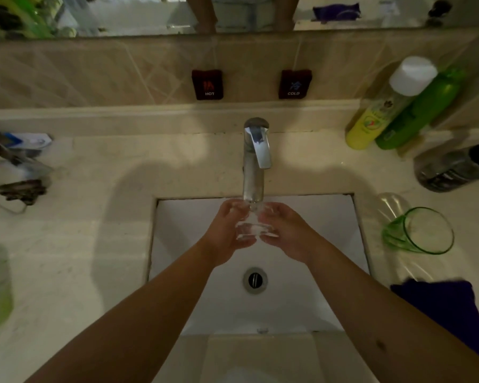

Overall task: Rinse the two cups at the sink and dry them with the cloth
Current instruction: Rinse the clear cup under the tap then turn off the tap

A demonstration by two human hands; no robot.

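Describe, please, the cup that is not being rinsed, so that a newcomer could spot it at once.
Start at the white sink and move to the counter just right of its rim. There, in front of the bottles by the wall and beyond the dark blue cloth, stands the green glass cup. Unlike the clear cup held under the faucet, it is green-tinted and untouched.

**Both hands cupped together, arms reaching forward**

Two bare forearms stretch forward and converge. The left hand (224,230) and right hand (286,232) face each other, fingers curled inward, clasping the small clear glass cup (249,226) between them from either side.
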